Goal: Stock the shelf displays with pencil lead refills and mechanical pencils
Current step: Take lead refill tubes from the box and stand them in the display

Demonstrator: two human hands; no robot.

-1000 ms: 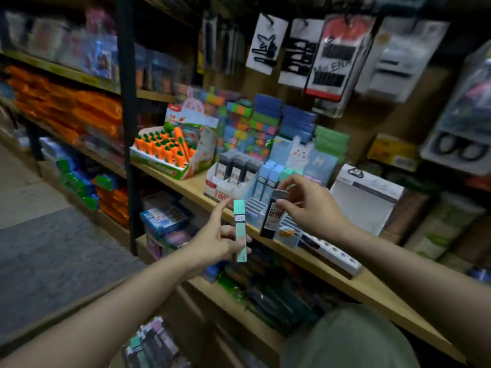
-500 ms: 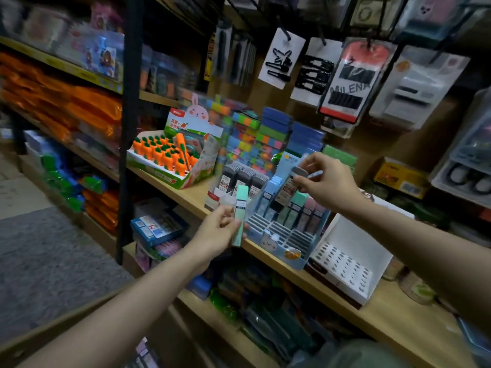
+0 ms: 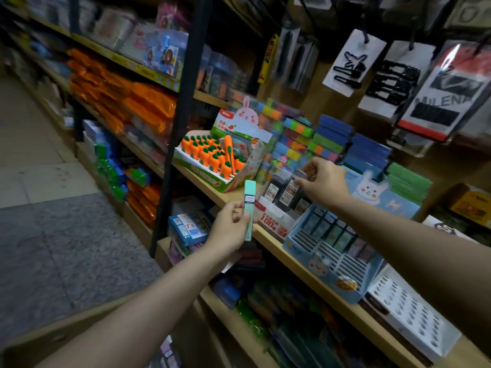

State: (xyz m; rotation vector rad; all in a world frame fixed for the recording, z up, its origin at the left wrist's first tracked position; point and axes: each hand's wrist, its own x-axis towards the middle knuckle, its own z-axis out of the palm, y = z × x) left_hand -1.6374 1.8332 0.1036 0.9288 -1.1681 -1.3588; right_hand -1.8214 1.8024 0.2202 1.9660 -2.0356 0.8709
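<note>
My left hand [image 3: 230,232] grips a mint-green lead refill case [image 3: 249,208], held upright in front of the shelf edge. My right hand [image 3: 324,181] pinches the top of a black lead refill case [image 3: 289,191] standing in the white display box [image 3: 273,221] with other black cases. To the right sits a blue bunny display [image 3: 334,261] with slotted rows and several refill cases in its back rows.
A carrot-themed display box [image 3: 220,158] stands left of the white box. Stacked coloured packs [image 3: 316,139] line the back. A white perforated holder [image 3: 409,314] lies at the right. Hair clip cards [image 3: 353,59] hang above. The wooden shelf [image 3: 292,258] has stock beneath.
My right hand moved left from the blue display to the white box, carrying the black case down among the others. My left hand rose slightly with the green case. The camera shifted.
</note>
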